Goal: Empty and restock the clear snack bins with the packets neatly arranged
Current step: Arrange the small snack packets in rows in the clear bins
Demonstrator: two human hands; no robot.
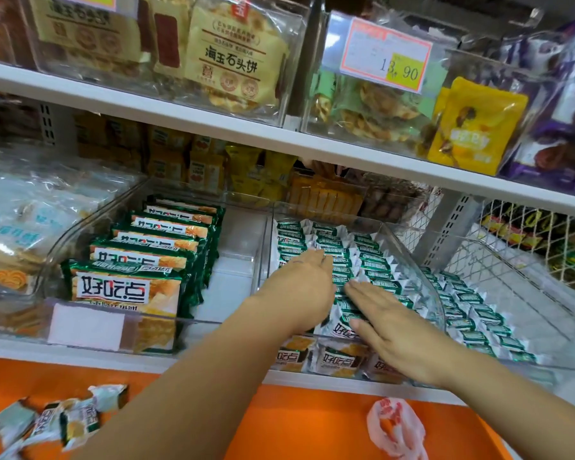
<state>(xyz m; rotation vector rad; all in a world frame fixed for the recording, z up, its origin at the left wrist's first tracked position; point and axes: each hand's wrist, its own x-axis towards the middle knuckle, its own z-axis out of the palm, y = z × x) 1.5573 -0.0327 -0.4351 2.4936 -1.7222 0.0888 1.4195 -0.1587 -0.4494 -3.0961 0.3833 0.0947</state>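
Note:
A clear snack bin (425,280) on the middle shelf holds rows of small green-and-white packets (375,263) standing on edge. My left hand (304,282) lies flat on the left rows with straight fingers. My right hand (390,322) lies flat on the rows near the bin's front, fingers straight and pointing left. Neither hand grips a packet. To the left, another clear bin (90,224) holds a row of larger green packets (140,277) along its left side, with bare floor on its right side.
Loose small packets (57,423) lie on the orange ledge at lower left, and a crumpled plastic bag (395,429) lies at lower right. More green packets (472,317) lie right of the bin. The upper shelf (213,122) overhangs with full bins and a price tag (387,56).

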